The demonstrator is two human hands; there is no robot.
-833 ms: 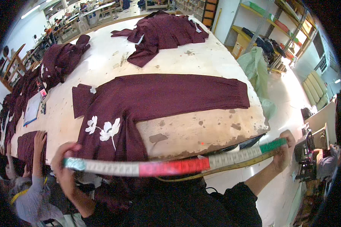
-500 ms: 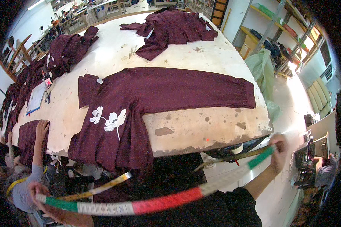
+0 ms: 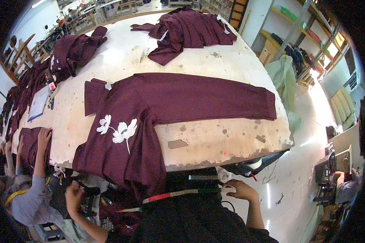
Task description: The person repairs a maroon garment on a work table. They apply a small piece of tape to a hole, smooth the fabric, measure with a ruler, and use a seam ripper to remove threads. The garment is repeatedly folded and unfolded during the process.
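Observation:
My right hand (image 3: 241, 190) is closed on a multicoloured tape measure (image 3: 170, 195), which stretches low across the front of my dark top. My left hand (image 3: 74, 194) is raised at the lower left with curled fingers, apart from the visible tape; I cannot make out what, if anything, is in it. Just beyond my hands a maroon garment (image 3: 170, 97) lies on the pale, stained table (image 3: 255, 137), its long sleeve stretched rightward, white flower motifs (image 3: 123, 131) on its body, its lower part draping over the near edge.
A co-worker (image 3: 32, 202) at left rests hands on maroon fabric (image 3: 30, 146). Maroon piles (image 3: 190, 32), a clipboard (image 3: 37, 102) and a bottle (image 3: 50, 82) lie on the table. Right are shelves (image 3: 286, 20), green sheeting (image 3: 282, 77) and another person (image 3: 344, 182).
The tape measure, earlier held wide between both hands, has dropped against my body. My left hand has moved rightward and upward since half a second ago; my right hand has moved down and left.

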